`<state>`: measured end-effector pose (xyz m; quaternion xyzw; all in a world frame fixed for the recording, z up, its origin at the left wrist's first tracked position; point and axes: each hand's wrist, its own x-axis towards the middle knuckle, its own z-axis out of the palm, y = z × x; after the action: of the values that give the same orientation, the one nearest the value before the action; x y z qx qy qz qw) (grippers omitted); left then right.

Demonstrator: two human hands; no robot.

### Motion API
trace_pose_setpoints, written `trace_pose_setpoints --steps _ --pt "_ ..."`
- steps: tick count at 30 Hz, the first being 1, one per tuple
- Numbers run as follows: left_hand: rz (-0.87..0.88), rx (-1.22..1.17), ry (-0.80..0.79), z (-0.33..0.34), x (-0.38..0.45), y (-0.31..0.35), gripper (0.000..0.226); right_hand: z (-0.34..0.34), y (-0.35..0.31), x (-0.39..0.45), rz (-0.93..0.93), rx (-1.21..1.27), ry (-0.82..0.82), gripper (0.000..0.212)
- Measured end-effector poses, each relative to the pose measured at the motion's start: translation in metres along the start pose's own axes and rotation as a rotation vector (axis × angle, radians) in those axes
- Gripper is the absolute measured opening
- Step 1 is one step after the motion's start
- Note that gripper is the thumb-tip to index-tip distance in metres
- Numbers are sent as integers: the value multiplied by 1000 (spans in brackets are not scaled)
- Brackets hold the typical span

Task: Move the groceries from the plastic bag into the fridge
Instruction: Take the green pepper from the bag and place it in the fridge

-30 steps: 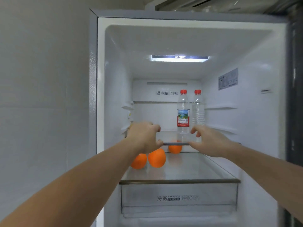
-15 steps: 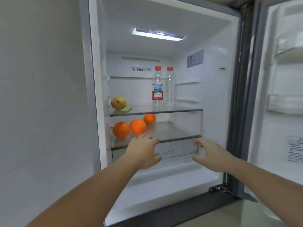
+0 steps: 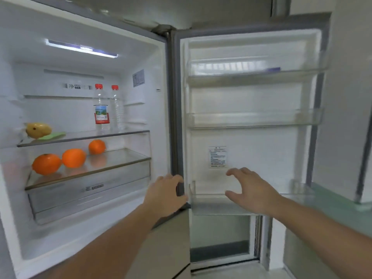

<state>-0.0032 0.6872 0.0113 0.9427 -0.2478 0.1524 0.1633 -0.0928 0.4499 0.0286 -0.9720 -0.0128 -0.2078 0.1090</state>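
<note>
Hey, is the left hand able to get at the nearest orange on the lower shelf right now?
Probably yes. The left hand holds nothing, the fridge stands open, and the nearest orange sits near the lower shelf's front edge with nothing before it.

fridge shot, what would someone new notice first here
Three oranges glow on the lower glass shelf, the brightest things in the white fridge. Above them two red-capped bottles stand side by side on the upper shelf, with a yellow fruit at its left end. Up front, the left hand and right hand reach out empty toward the open door.
</note>
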Motion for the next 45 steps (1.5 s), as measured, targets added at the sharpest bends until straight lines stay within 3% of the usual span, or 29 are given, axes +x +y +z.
trace_pose_setpoints --steps 4,9,17,21,29,37,45 --pt "187 -15 -40 32 13 103 50 -28 71 -68 90 -186 -32 63" --pt "415 -72 -83 76 24 214 51 -77 145 -139 407 -66 76 61" --pt "772 -356 -226 131 41 361 57 -134 208 -248 867 -300 151 62" --pt "975 -443 -273 159 43 417 50 -148 213 -286 1182 -400 271 58" --pt "1276 -620 -397 163 -7 511 45 -177 161 -358 1534 -473 424 56" --pt "1525 -644 -481 126 -133 567 46 -207 57 -474 1669 -476 513 51" --pt "1645 -644 -528 80 -257 594 48 -224 -12 -577 1782 -494 538 56"
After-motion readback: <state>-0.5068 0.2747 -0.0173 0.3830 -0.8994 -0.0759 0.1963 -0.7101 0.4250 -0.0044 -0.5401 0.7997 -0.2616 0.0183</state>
